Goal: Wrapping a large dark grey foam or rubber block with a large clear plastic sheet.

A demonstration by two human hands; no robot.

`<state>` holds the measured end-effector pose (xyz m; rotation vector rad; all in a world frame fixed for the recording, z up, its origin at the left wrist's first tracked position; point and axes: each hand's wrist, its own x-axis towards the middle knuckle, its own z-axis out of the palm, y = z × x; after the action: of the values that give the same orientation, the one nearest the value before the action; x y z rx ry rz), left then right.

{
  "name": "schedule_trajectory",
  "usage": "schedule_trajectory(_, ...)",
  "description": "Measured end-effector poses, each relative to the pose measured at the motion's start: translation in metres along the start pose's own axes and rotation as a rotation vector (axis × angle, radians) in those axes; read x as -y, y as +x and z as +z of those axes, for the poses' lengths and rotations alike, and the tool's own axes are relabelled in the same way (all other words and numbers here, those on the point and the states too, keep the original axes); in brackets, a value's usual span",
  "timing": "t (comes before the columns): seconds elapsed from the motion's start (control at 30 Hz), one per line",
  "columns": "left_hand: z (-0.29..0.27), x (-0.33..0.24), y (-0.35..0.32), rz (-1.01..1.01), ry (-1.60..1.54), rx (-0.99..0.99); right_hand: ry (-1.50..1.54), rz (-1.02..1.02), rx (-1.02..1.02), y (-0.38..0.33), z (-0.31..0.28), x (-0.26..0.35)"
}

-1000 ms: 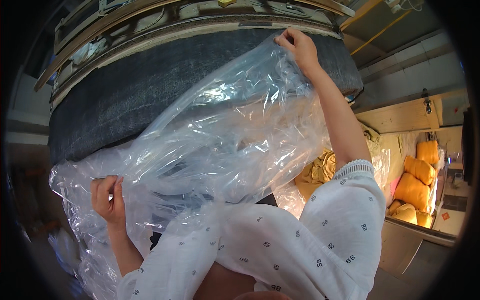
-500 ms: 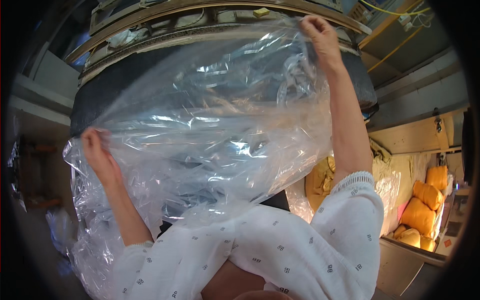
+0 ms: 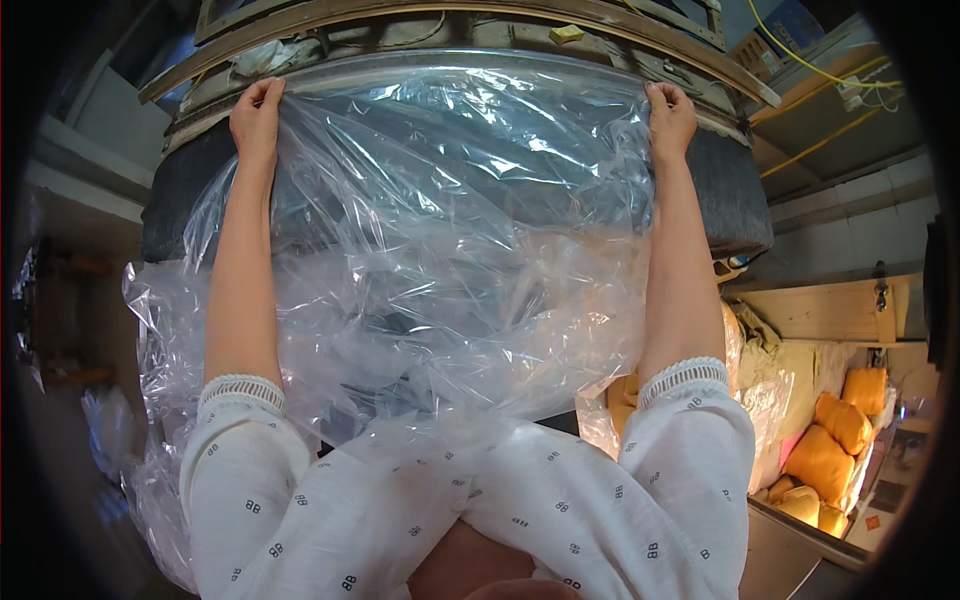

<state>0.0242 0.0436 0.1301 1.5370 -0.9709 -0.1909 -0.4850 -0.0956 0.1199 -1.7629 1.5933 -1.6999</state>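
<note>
A broad, dark surface (image 3: 728, 190) stretches across the workspace, its middle lying beneath a crinkled clear plastic sheet (image 3: 450, 200) that falls in loose folds toward a person in a white patterned top (image 3: 600, 500). The sheet's far edge, slanting down to the left 0.5 seconds ago, now runs nearly level between the person's 2 hands, close to a long wooden rail (image 3: 690, 55). At right, well apart from the sheet, orange bundles (image 3: 825, 465) sit piled in warm light.

Both arms reach forward almost side by side. The left hand (image 3: 256, 122), low and near the body 1 second ago, is now up at the far side of the dark surface, level with the right hand (image 3: 670, 122), which stays by the far edge.

The left thumb and fingers press together, clamped on the sheet's edge with no visible gap. The right thumb and index finger pinch the same edge toward its right end, the other fingers curled in. A small yellow block (image 3: 566, 34) rests beyond the sheet, between the hands but touched by neither.
</note>
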Motion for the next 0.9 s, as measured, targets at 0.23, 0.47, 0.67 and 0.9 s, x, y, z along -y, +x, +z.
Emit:
schedule_trajectory(0.23, 0.014, -0.002, 0.017, 0.015, 0.177, -0.013, -0.19, -0.003, 0.01, 0.009, 0.003, 0.009)
schedule_trajectory(0.47, 0.008, 0.004, 0.022, 0.122, 0.533, -0.119, -0.456, 0.105, -0.106, 0.01, 0.007, 0.012)
schedule_trajectory(0.67, -0.016, 0.011, 0.023, -0.021, 0.236, 0.005, -0.207, 0.171, -0.277, 0.02, 0.004, 0.002)
schedule_trajectory(0.9, -0.02, 0.014, 0.026, -0.059, 0.225, 0.019, -0.203, 0.165, -0.282, 0.022, 0.001, -0.002)
